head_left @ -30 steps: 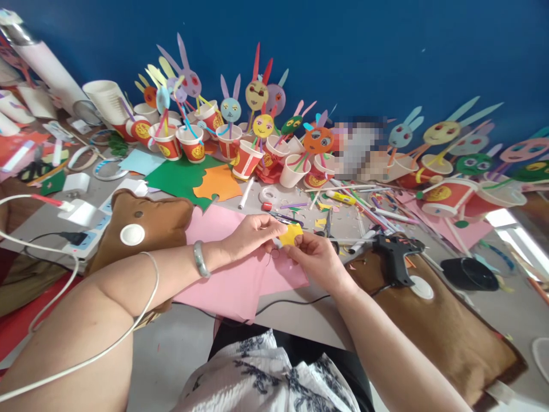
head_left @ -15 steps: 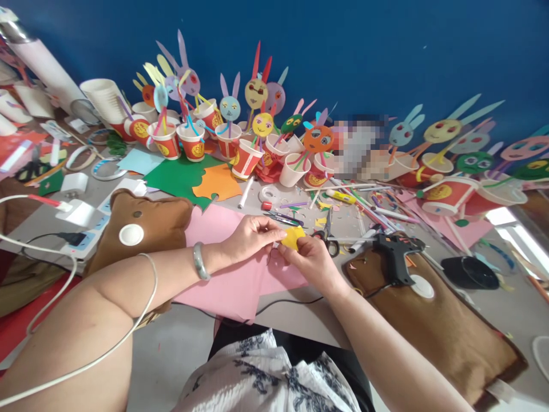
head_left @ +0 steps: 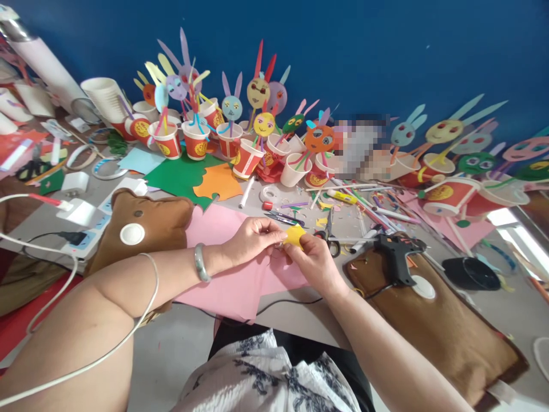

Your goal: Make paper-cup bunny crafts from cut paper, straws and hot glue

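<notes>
A small piece of yellow paper (head_left: 294,234) is held between my two hands above the pink paper sheets (head_left: 229,280). My left hand (head_left: 255,239) pinches its left edge with thumb and forefinger. On the right side, my right hand (head_left: 316,260) grips the paper between thumb and fingers. Just beyond the hands lie scissors with dark handles (head_left: 329,234) and a second pair of scissors (head_left: 287,218). A black glue gun (head_left: 395,260) rests on a brown plush cushion (head_left: 446,326) to the right.
Red and white paper cups (head_left: 249,159) with paper animal faces on straws line the blue wall. Green paper (head_left: 180,177) and orange paper (head_left: 218,182) lie behind another brown cushion (head_left: 148,220). A power strip (head_left: 88,240) sits at left. A white cable (head_left: 148,297) crosses my left arm.
My hands and the yellow paper stay almost in place, with the paper tilted slightly differently. One straw figure with a purple face at the back left has shifted a little.
</notes>
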Tool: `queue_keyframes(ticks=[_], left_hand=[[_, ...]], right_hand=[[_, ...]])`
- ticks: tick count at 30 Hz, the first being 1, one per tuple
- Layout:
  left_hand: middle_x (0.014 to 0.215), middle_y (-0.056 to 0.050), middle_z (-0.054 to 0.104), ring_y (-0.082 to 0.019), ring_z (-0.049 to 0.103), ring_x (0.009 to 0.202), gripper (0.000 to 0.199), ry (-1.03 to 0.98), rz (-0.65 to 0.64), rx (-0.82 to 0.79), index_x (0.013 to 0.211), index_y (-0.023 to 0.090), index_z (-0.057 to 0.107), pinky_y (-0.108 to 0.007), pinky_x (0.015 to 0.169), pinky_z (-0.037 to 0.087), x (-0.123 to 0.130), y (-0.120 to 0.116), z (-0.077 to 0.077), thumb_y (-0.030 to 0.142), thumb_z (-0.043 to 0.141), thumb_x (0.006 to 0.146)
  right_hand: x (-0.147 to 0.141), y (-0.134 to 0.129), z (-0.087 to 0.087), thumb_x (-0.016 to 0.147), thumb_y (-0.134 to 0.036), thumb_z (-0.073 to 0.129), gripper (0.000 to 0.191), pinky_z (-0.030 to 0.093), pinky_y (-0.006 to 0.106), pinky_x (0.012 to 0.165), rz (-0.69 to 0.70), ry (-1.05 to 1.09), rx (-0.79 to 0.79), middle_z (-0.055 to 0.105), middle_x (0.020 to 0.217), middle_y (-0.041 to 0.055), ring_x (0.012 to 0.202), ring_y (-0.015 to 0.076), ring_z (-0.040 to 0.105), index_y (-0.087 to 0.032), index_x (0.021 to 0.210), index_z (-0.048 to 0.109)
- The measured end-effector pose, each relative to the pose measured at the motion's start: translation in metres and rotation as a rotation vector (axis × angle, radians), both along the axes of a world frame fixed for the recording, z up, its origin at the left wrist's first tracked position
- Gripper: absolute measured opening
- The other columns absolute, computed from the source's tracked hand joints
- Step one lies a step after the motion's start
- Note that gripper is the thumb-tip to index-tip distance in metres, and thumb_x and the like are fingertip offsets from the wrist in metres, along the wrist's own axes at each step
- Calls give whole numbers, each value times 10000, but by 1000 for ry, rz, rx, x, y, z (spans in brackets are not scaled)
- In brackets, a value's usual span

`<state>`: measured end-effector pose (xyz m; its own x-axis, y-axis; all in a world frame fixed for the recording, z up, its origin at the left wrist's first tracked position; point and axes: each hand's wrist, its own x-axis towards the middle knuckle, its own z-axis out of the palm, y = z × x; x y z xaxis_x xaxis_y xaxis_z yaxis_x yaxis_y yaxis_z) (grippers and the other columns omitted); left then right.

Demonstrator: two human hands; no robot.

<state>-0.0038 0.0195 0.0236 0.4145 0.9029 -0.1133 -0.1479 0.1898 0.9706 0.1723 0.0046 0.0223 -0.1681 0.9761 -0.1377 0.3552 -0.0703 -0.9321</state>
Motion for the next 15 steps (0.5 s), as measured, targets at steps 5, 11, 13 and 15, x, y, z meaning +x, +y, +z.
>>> queue_keyframes(ticks=[5, 11, 13, 15], left_hand=[[516, 44, 548, -79, 503, 437, 247, -13, 72, -69, 733, 158, 582, -199, 428, 406, -1, 4, 7, 347, 711, 827], [539, 55, 556, -62, 516, 453, 246, -48, 112, -128, 708, 157, 571, -191, 467, 449, 0, 5, 10, 312, 741, 796], [542, 53, 559, -59, 514, 453, 234, -43, 115, -133, 713, 154, 578, -188, 470, 449, 0, 4, 9, 305, 732, 803], [536, 51, 558, -63, 522, 459, 234, -38, 117, -129, 719, 155, 581, -186, 474, 448, 0, 4, 9, 314, 730, 806]], right_hand=[[1, 0, 3, 749, -314, 613, 165, 394, 250, 529, -21, 36, -28, 615, 558, -16, 534, 129, 541, -214, 636, 546], [2, 0, 4, 750, -314, 616, 154, 375, 248, 530, -30, 39, -43, 653, 582, -7, 531, 122, 536, -205, 661, 554], [3, 1, 2, 749, -312, 617, 159, 367, 246, 531, -24, 26, -32, 643, 574, -11, 531, 118, 528, -204, 658, 545], [5, 1, 0, 746, -307, 617, 161, 357, 241, 525, -21, 19, -25, 633, 568, -17, 527, 113, 519, -203, 652, 539]])
